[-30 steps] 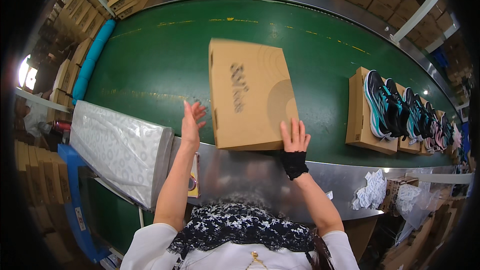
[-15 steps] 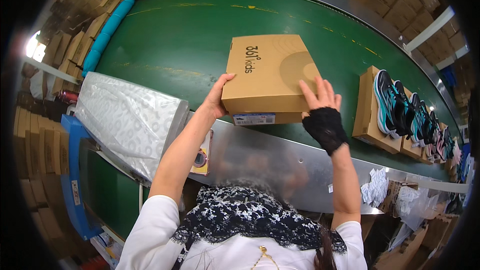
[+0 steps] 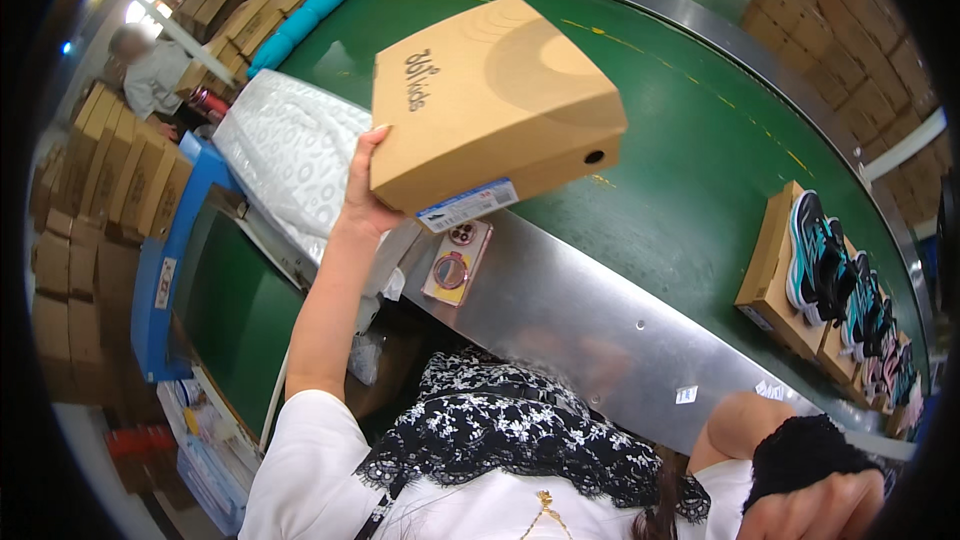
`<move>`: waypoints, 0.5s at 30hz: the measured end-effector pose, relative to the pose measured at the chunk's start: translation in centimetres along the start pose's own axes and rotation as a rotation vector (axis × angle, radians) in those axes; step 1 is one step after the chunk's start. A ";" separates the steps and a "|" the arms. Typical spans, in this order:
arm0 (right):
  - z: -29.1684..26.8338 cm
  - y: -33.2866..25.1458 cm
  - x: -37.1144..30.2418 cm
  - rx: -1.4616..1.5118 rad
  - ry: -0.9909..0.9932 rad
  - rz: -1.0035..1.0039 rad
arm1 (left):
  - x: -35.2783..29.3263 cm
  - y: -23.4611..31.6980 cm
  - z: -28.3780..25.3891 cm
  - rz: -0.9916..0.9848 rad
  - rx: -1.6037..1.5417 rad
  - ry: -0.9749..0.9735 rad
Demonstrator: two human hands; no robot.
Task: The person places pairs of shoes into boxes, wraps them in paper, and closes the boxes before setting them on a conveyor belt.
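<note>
One green belt, carton held above.
Left of belt: wrapped package, part-hidden by forearm. Right on belt: boxes bearing shoes. Left hand clamped on carton; right hand curled, contents cannot be told. Phone beside belt's near edge.

Left arm is being held outstretched, left grip being clamped, thumb uppermost; right arm is being held bent, right grip being held low and curled.

One carton is held; one phone is carried on the metal ledge, one turquoise roll at the belt's left edge.
</note>
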State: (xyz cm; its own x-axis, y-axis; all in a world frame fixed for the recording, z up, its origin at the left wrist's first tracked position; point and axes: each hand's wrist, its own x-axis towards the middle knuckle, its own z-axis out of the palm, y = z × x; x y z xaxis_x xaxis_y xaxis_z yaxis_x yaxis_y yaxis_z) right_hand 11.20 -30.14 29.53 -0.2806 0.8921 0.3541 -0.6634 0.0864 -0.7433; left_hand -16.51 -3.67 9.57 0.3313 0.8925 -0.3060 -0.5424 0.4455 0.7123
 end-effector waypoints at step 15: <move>-2.2 6.8 -4.6 -0.416 -0.411 -0.216 | -13.9 5.6 -8.3 0.293 -0.132 0.484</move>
State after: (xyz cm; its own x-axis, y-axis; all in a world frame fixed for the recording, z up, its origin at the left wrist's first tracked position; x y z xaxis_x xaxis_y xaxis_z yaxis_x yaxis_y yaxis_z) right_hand 9.51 -32.67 21.56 -0.4695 0.5987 0.6489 -0.4326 0.4847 -0.7602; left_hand -30.56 -12.96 12.60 -0.2209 0.8965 -0.3841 -0.6602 0.1525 0.7355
